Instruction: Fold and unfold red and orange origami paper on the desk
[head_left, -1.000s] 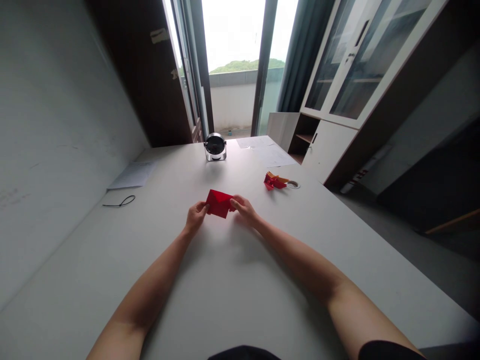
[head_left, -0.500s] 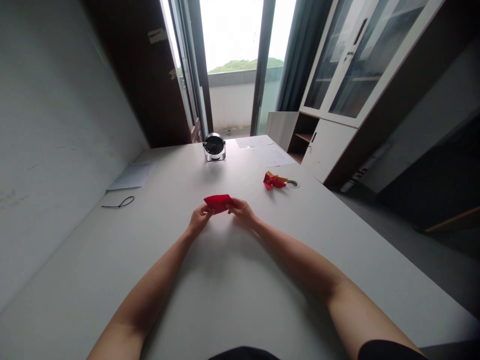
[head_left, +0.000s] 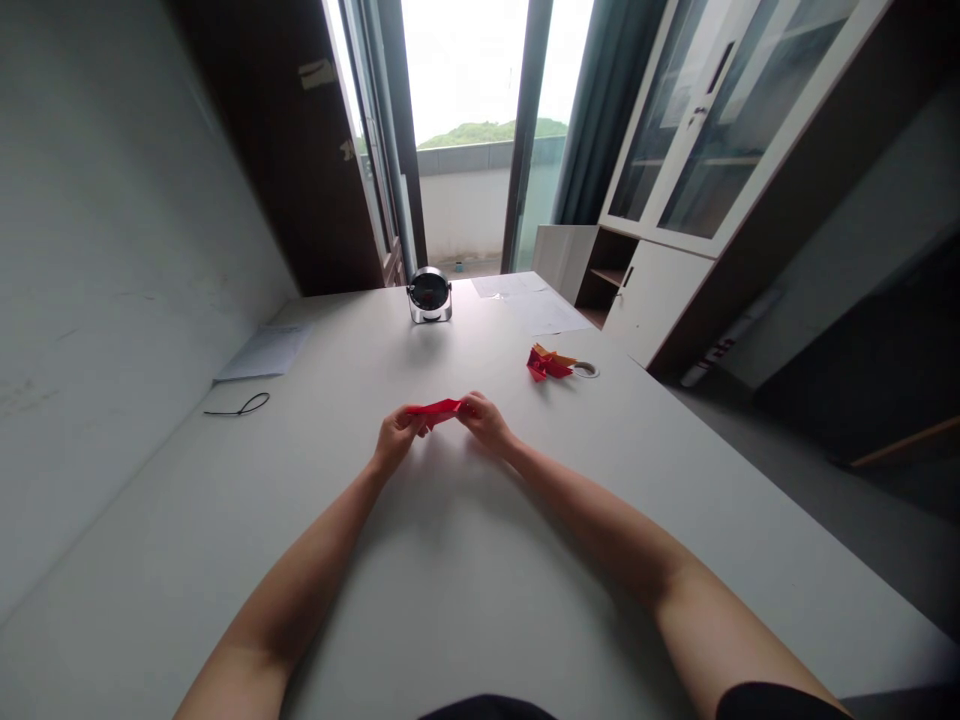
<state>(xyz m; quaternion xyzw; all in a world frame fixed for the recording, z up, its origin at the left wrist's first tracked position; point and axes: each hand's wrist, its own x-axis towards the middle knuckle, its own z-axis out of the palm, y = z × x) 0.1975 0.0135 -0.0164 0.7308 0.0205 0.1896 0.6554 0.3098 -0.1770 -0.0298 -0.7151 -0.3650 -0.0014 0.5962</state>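
Red paper (head_left: 441,408) now tilts nearly edge-on, seemingly mid-fold, left hand (head_left: 395,437) and right hand (head_left: 486,421) both closed, pinching its ends

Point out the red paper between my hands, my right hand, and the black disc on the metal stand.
Red paper (head_left: 439,408): head view, middle of its visible strip.
Right hand (head_left: 484,418): head view, back of the hand.
Black disc (head_left: 430,290): head view, its dark face.
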